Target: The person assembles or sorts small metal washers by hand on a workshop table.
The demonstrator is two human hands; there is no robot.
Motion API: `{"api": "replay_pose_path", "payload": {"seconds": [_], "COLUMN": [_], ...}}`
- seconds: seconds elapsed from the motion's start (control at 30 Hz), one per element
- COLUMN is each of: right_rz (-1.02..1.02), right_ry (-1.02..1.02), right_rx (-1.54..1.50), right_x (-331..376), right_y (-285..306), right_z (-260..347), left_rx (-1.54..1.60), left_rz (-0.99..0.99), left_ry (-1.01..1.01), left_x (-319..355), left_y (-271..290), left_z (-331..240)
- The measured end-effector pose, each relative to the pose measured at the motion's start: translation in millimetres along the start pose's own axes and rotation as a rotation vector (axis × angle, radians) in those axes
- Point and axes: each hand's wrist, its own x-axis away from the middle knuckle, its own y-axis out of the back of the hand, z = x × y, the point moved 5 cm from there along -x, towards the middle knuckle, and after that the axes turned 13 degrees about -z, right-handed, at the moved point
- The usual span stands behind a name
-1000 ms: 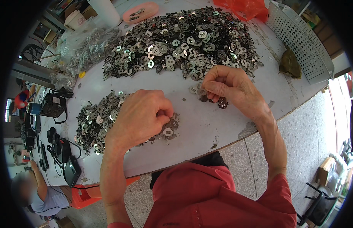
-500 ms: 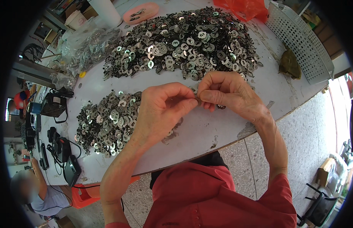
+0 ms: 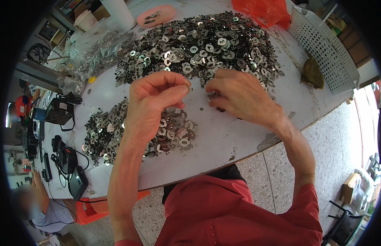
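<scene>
My left hand (image 3: pixel 151 100) is raised over the smaller pile of slotted metal discs (image 3: pixel 178 133), its thumb and forefinger pinched together. A tiny dark bit shows at the fingertips, too small to name. To its right, my right hand (image 3: pixel 241 96) is palm down and low over the table, fingers curled round a few metal discs (image 3: pixel 214 95) that peek out by the fingertips. Its palm side is hidden. Just beyond both hands spreads the large pile of slotted metal discs (image 3: pixel 198 45).
On the white table (image 3: pixel 215 143) are clear plastic bags (image 3: pixel 96 53), a pink dish (image 3: pixel 156 16), a red plastic bag (image 3: pixel 264 10), a grey perforated basket (image 3: pixel 323 49) and a crumpled brown-green piece (image 3: pixel 312 74). Black adapters with cables (image 3: pixel 67 160) lie left. A person (image 3: pixel 47 205) sits at lower left.
My hands were together at the fingertips and have come apart. The left has moved left and slightly up; the right has turned palm down, its fingers now curled over metal discs.
</scene>
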Motion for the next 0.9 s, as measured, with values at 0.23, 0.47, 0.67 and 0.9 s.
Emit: {"api": "replay_pose_path", "payload": {"seconds": [0.23,0.47,0.67,0.9], "right_rz": [-0.001,-0.078,-0.014,0.016], "right_ry": [-0.092,-0.336,-0.424,-0.431], "right_rx": [-0.059,-0.670,-0.874,-0.902], "right_x": [4.6,3.6,6.0,7.9], "right_y": [-7.7,0.1,0.9,-4.7], "right_z": [-8.4,-18.9,-21.0,-16.2], "left_rx": [-0.054,-0.196,-0.403,-0.497], "left_rz": [0.050,0.092,0.097,0.031], "left_ry": [-0.002,0.006,-0.166,-0.315], "left_x": [2.0,6.5,12.8,16.7], "left_y": [-5.3,-15.0,-22.6,-26.6], "left_z": [3.0,10.3,14.7,12.8]}}
